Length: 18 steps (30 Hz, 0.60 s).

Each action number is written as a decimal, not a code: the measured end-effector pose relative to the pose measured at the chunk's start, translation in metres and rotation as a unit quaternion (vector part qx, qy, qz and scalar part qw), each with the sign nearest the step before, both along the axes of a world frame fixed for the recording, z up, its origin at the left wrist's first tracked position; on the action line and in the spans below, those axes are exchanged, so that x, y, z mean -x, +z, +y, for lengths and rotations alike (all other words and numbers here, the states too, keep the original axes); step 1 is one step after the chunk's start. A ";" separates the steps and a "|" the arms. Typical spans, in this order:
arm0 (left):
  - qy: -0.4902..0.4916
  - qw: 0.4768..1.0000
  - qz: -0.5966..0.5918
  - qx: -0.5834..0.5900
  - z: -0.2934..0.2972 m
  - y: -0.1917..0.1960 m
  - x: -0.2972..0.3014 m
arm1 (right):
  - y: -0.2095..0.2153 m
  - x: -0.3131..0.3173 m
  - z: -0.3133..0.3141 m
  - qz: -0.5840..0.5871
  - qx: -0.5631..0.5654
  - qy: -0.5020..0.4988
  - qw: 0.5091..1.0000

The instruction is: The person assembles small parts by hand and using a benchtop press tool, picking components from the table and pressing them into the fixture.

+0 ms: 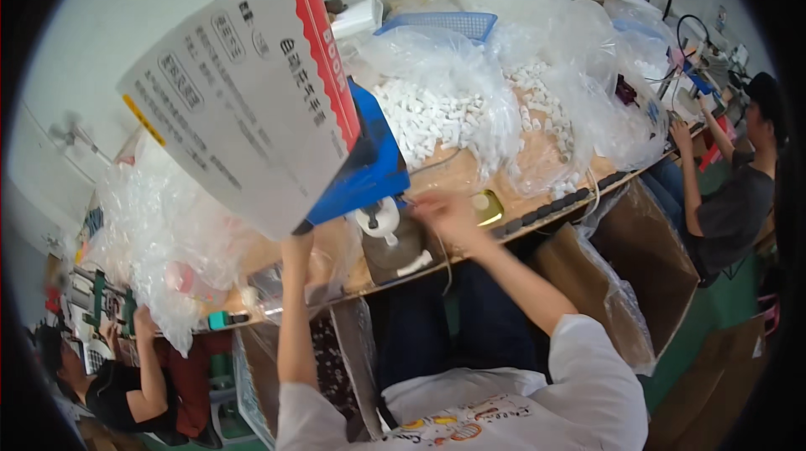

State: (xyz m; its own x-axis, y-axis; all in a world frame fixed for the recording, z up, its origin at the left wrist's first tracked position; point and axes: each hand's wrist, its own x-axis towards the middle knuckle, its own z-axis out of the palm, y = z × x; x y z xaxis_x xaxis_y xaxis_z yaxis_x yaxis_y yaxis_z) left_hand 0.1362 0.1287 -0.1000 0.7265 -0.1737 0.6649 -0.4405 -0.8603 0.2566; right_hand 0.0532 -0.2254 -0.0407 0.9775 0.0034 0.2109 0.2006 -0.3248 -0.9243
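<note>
A blue bench machine (pixel 369 153) stands in front of me, with a large white panel (pixel 243 98) edged in red covering much of it. Low on the machine sits a white round fitting (pixel 379 220) over a grey base (pixel 393 251). On the base's front edge lies a small white tubular piece (pixel 416 263). My right hand (pixel 445 216) is beside the machine's right side, its fingers blurred by motion; whether they hold anything does not show. My left hand (pixel 297 244) reaches up under the panel's lower edge, which hides its fingers.
Many small white plastic pieces (pixel 428 115) are heaped behind the machine among clear plastic bags (pixel 571 56). A yellow-green dish (pixel 487 207) lies right of my right hand. Cardboard boxes (pixel 638 266) stand below the table edge. People work at left (pixel 126 384) and right (pixel 739 191).
</note>
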 end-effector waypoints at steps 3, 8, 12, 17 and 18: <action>-0.099 0.931 0.191 0.293 -0.073 0.052 0.048 | -0.026 -0.031 -0.146 -0.081 0.160 -0.338 0.924; -0.186 0.932 0.180 0.252 -0.147 0.091 0.102 | -0.048 -0.051 -0.200 -0.049 0.231 -0.200 0.951; -0.158 0.930 0.218 0.249 -0.151 0.062 0.102 | -0.044 -0.042 -0.183 -0.126 0.258 -0.252 0.924; -0.156 0.920 0.200 0.298 -0.159 0.048 0.102 | -0.036 -0.001 -0.135 -0.168 0.104 -0.234 0.952; -0.154 0.920 0.202 0.298 -0.160 0.049 0.104 | -0.037 0.004 -0.117 -0.214 0.098 -0.168 0.957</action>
